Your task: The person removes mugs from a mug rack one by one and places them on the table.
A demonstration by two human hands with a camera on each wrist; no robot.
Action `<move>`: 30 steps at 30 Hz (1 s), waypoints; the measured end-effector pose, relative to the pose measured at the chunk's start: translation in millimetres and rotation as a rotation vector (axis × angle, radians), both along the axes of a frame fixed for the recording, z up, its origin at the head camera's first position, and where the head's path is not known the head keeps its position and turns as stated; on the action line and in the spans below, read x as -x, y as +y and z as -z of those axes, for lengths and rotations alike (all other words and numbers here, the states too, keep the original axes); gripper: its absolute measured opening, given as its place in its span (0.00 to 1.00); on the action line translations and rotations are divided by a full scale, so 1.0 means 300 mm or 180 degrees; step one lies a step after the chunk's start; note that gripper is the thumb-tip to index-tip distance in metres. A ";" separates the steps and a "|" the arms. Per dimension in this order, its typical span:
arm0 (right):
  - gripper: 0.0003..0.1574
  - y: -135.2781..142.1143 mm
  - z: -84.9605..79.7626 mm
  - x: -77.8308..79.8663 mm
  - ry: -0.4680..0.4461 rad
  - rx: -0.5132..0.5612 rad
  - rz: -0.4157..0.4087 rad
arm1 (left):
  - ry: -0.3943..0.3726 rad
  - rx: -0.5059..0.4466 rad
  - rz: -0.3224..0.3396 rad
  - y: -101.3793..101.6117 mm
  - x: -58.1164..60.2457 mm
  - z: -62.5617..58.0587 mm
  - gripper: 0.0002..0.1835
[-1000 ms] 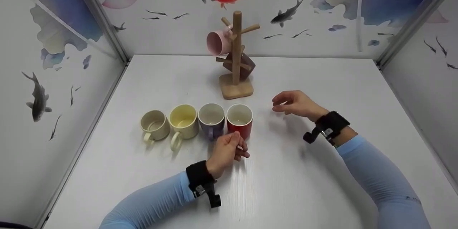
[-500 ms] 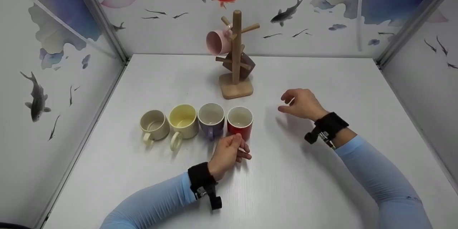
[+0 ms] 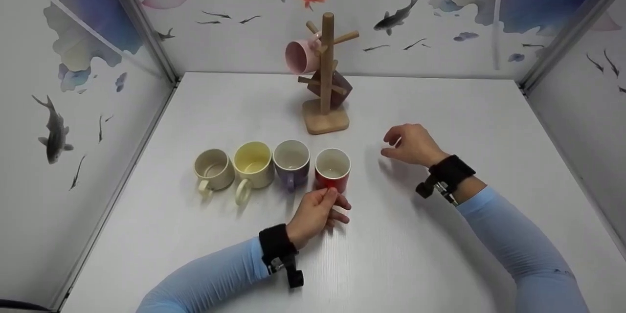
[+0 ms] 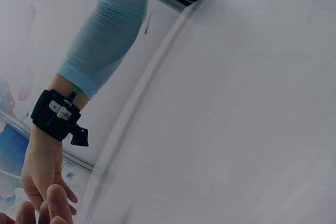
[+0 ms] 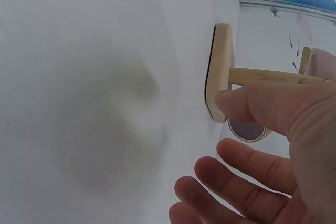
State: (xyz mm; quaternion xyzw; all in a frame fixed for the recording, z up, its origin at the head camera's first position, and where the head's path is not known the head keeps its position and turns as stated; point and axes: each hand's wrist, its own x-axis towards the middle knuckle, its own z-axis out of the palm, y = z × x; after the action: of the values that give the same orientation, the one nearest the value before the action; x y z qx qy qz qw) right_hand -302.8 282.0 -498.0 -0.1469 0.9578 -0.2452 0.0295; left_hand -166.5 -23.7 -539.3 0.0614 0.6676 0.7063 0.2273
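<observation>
A red mug with a pale inside (image 3: 337, 182) stands upright at the right end of a row of mugs. At its near side my left hand (image 3: 313, 212) pinches it between thumb and forefinger, where the handle is hidden by the fingers. Only a sliver of red shows beside the left fingertips (image 4: 58, 203) in the left wrist view. To the right of the mug, my right hand (image 3: 411, 145) hovers over the table, fingers loosely bent and holding nothing. In the right wrist view its thumb (image 5: 236, 103) overlaps the wooden rack's base (image 5: 224, 51).
Left of the red mug stand a purple mug (image 3: 291, 176), a yellow mug (image 3: 257, 178) and a beige mug (image 3: 222, 176), handles toward me. Behind them rises a wooden mug tree (image 3: 326, 68) bearing a pink mug (image 3: 305, 57) and a brown mug (image 3: 341, 93). Patterned walls enclose the white table.
The red mug has slid slightly toward me with my left hand, widening its gap from the purple mug. My right hand has drawn back a little to the right.
</observation>
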 end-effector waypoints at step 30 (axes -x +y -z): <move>0.18 -0.017 0.017 -0.003 -0.0135 0.0086 -0.0068 | 0.1416 0.1290 0.0208 -0.076 0.019 -0.038 0.21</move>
State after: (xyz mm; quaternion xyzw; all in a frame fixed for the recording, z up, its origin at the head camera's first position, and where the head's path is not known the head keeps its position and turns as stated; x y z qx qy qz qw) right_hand -302.0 276.9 -503.1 -0.1523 0.9520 -0.2608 0.0504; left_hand -172.0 -46.4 -527.9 0.1895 0.8261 0.5201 0.1058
